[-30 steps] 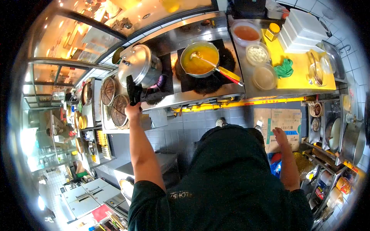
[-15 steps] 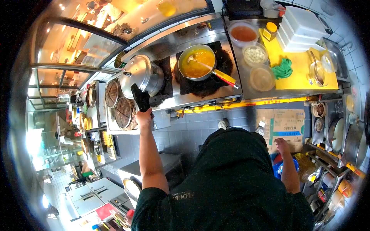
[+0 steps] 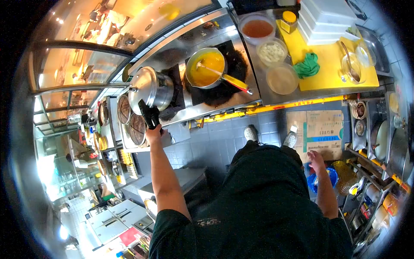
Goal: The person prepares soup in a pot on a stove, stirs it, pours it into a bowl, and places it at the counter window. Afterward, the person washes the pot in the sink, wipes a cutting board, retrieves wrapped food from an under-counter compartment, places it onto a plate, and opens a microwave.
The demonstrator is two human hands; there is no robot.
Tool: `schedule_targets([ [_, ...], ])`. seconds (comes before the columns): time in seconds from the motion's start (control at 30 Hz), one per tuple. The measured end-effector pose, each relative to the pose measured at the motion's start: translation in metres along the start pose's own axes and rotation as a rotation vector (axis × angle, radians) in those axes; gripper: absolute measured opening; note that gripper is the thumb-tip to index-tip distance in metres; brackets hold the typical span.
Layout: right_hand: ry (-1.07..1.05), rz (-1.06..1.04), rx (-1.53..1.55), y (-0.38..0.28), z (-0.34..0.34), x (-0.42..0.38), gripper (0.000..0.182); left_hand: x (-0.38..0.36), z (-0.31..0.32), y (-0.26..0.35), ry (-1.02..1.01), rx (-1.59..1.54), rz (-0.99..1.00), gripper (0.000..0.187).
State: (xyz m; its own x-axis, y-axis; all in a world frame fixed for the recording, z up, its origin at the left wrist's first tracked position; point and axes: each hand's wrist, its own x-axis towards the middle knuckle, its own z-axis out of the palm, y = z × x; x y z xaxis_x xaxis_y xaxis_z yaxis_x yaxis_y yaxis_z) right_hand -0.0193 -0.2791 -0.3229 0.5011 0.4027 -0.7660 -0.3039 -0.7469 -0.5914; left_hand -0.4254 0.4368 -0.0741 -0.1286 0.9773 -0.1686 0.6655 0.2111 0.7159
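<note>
My left hand (image 3: 154, 133) is closed around the black handle (image 3: 148, 115) of a silver pressure cooker (image 3: 161, 90), which stands at the left end of the stove with its lid on. Two dark mesh strainers (image 3: 137, 129) lie just left of the cooker, close to my hand. To the cooker's right, a saucepan (image 3: 190, 77) of yellow-orange liquid sits on a blackened burner. A ladle (image 3: 235, 83) with a yellow handle rests in it. My right hand (image 3: 317, 160) hangs low at my side, fingers apart and holding nothing, above a flattened cardboard box (image 3: 323, 129).
Right of the stove stand a bowl of reddish liquid (image 3: 258, 28), a bowl of white pieces (image 3: 272, 52) and a cloudy bowl (image 3: 282, 79). A yellow board (image 3: 323, 82) bears a green cloth (image 3: 307, 65) and stacked white containers (image 3: 325, 21). A yellow pipe (image 3: 293, 105) runs along the front.
The whole view has shifted slightly, with the stove and counter sliding left and up. My left hand keeps its grip on the cooker handle. The fingers of my right hand have spread a little.
</note>
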Motion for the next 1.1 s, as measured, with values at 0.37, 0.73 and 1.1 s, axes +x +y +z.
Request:
schedule_targets([
  [0.37, -0.203, 0.621, 0.373, -0.023, 0.047, -0.105, 0.086, -0.019, -0.011, -0.006, 0.022, -0.024, -0.044, 0.058],
  [0.73, 0.027, 0.472, 0.507, 0.117, 0.098, -0.134, 0.09, -0.017, -0.003, -0.012, 0.069, -0.103, 0.021, 0.026],
  [1.1, -0.003, 0.506, 0.453, 0.123, 0.074, -0.13, 0.083, -0.054, 0.035, -0.102, 0.428, -0.416, -0.025, 0.05],
])
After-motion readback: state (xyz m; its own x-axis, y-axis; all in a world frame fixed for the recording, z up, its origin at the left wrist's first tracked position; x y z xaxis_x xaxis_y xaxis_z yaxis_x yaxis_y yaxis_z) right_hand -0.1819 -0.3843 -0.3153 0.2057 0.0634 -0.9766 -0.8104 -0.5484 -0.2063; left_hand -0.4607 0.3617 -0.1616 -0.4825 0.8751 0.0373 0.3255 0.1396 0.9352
